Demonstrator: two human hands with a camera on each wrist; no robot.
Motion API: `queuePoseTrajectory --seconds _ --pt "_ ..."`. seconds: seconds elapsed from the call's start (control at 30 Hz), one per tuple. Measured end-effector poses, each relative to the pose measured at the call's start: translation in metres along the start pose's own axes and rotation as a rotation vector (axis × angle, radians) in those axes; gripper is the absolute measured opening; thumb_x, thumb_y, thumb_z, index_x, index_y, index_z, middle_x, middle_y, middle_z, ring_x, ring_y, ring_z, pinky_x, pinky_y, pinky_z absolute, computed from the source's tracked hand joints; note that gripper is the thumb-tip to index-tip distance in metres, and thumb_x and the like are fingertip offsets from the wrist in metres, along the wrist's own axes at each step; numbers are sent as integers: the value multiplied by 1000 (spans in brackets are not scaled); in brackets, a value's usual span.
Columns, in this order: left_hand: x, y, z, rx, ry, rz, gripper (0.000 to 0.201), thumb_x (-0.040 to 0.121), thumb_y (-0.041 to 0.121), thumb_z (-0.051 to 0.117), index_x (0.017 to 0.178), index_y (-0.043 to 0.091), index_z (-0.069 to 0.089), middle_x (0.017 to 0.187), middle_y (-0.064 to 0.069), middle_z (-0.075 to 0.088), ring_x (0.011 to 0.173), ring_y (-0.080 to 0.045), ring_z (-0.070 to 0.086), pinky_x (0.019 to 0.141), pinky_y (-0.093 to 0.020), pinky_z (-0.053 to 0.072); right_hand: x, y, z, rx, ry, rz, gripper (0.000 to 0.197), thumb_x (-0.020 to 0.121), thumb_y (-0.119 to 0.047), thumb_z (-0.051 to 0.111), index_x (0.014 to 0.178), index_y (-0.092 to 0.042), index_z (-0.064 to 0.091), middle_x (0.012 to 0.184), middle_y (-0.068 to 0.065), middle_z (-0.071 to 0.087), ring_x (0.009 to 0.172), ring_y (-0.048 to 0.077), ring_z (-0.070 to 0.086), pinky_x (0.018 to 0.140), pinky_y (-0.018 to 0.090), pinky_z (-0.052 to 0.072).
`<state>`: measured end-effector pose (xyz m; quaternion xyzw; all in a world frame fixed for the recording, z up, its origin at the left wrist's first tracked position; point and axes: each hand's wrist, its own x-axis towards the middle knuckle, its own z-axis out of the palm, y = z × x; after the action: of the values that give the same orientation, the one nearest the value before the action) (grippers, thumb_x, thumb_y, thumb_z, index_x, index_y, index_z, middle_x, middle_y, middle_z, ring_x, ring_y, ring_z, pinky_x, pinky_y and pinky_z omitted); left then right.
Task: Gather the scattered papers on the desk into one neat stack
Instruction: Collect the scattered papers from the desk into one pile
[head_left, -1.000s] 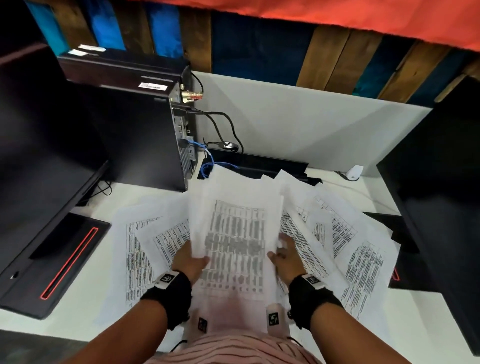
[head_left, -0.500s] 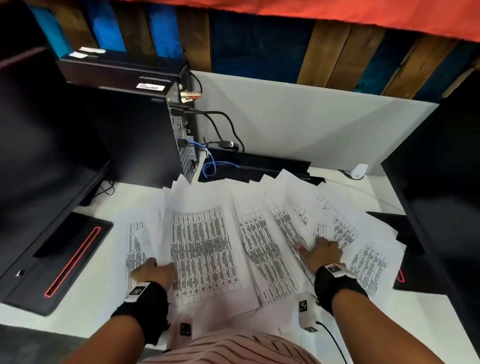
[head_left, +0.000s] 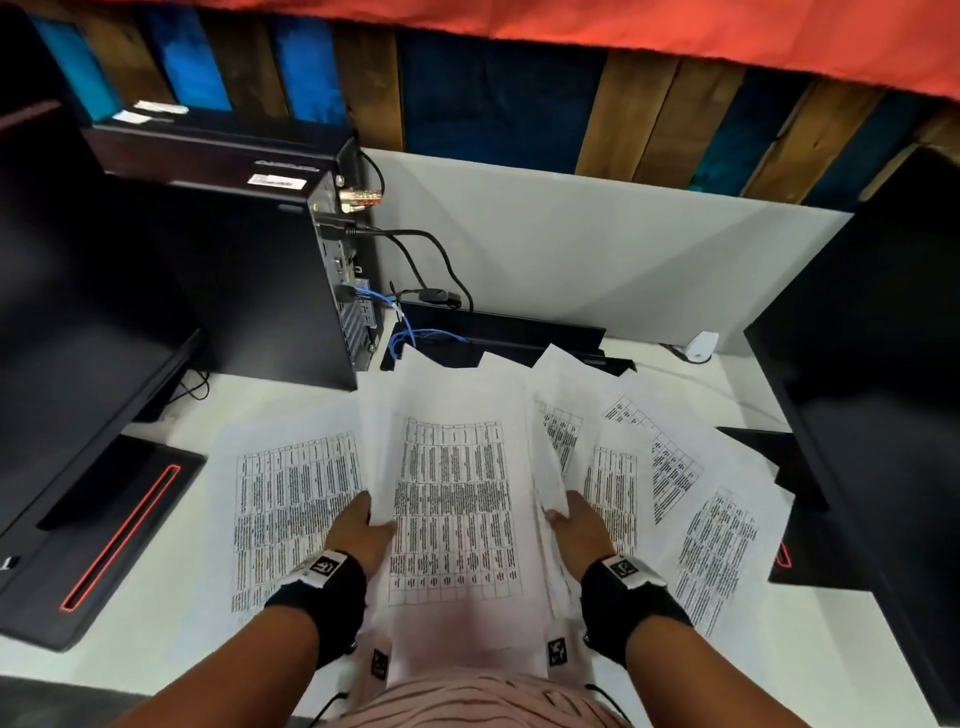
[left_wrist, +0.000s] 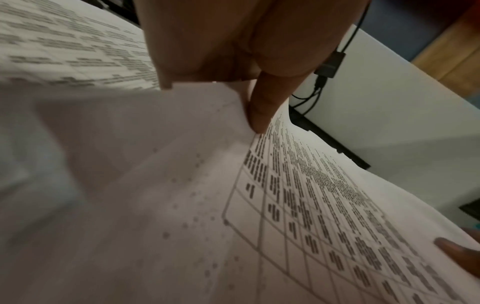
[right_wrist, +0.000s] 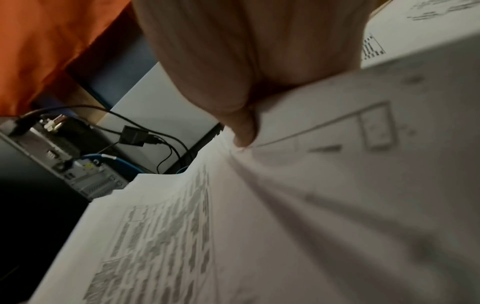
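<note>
left hand (head_left: 363, 530): fingers pinching left edge of held papers (head_left: 457, 499)
right hand (head_left: 579, 525): fingers pinching their right edge
loose sheets (head_left: 717, 540): fanned on counter (head_left: 156, 623), right side

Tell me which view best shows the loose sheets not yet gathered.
The head view: loose sheets fan across the desk on either side of the bundle that both hands hold. The left wrist view shows one blurred printed sheet beside the hand, and the right wrist view only a corner.
</note>
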<state>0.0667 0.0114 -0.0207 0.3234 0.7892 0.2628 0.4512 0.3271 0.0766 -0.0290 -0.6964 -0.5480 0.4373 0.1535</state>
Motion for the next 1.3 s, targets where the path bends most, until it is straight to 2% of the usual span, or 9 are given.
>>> queuePoseTrajectory --seconds 0.13,0.27,0.47,0.6,0.73,0.87,0.97,1.13,1.3 --pt "2 10 18 144 5 39 33 91 15 56 116 -5 50 121 -21 52 99 -32 57 94 -39 49 1 16 -6 193 163 169 50 97 -10 46 145 -3 33 148 18 40 135 33 40 112 39 34" --pt "-2 18 37 256 -91 52 47 96 20 48 134 -7 37 143 -20 34 125 -34 45 109 -38 36 -3 27 -6 308 135 194 45 100 -14 43 143 -2 37 146 17 43 134 33 41 105 34 38" --pt "-5 32 52 377 -160 106 58 98 25 43 148 5 23 155 -15 24 143 -33 23 114 -37 23 -26 7 -10 529 -23 176 81 87 -70 38 150 -21 24 153 0 32 143 25 28 116 47 21" --pt "-2 31 56 272 -234 157 62 95 32 49 148 8 27 154 -6 28 144 -29 24 118 -41 23 -19 16 -14 296 92 188 57 86 -13 68 136 -1 44 132 14 56 115 31 56 102 38 43" --pt "2 39 59 126 -155 247 42 88 27 63 124 8 50 129 -10 50 119 -27 52 100 -36 43 -9 31 -15 311 266 260 49 87 -16 65 131 -1 50 105 15 62 90 27 61 79 31 51" --pt "13 39 59 92 -207 164 78 87 27 65 150 11 22 151 -11 36 133 -29 43 112 -41 35 -4 24 -24 315 408 252 26 88 -15 64 109 1 63 78 18 63 56 24 54 50 27 48" --pt "20 38 64 137 -260 171 77 89 21 63 151 11 19 153 -7 33 136 -28 40 114 -39 31 7 20 -26 331 412 218 23 85 -12 66 99 7 65 76 19 64 61 28 59 63 43 59" --pt "27 43 67 306 -320 201 73 94 24 56 152 10 14 159 -10 19 146 -24 22 119 -32 20 13 9 -32 351 229 134 41 92 -14 59 128 0 51 111 15 60 92 26 55 81 29 43" --pt "24 42 25 -28 -148 142 51 91 20 59 140 15 44 135 0 48 123 -24 50 99 -32 43 14 26 -35 302 253 57 73 87 -8 65 148 -21 28 134 1 49 118 28 52 99 38 45"
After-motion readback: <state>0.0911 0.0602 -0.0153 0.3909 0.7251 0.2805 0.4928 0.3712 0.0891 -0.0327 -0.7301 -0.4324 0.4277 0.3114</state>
